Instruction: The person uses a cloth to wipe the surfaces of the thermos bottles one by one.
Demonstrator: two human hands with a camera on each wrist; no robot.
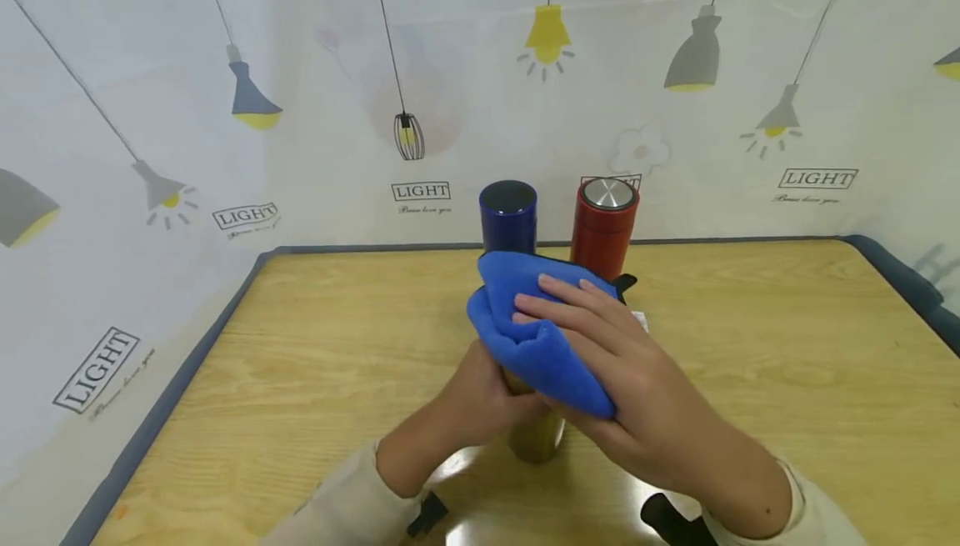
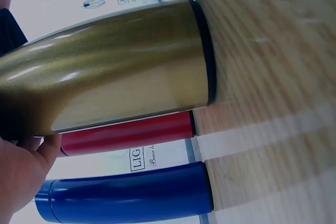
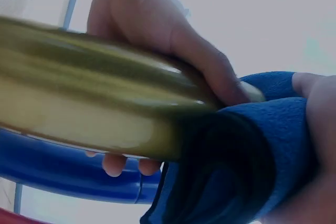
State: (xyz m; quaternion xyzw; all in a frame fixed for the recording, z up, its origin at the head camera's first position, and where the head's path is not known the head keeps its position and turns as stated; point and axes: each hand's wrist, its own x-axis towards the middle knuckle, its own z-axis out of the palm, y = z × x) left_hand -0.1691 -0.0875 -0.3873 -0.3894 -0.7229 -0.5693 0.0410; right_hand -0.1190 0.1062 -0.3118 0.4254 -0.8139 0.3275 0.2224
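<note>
A gold vacuum flask (image 2: 131, 66) stands on the table in front of the body, its upper part hidden in the head view by a blue cloth (image 1: 551, 367). My left hand (image 1: 480, 400) grips the flask around its upper body, and the right wrist view shows the thumb on one side and fingertips (image 3: 113, 165) on the other. Over the flask's top lies the folded cloth, dark-edged. My right hand (image 1: 626, 371) holds this cloth against the top, fingers spread across it.
Behind the hands stand a blue flask (image 1: 510, 225) and a red flask (image 1: 604, 233) with a silver-topped lid. They share a wood-grain table (image 1: 322, 354) with a dark edge. A white wall covering (image 1: 322, 154) printed with lamps rises behind and at the left.
</note>
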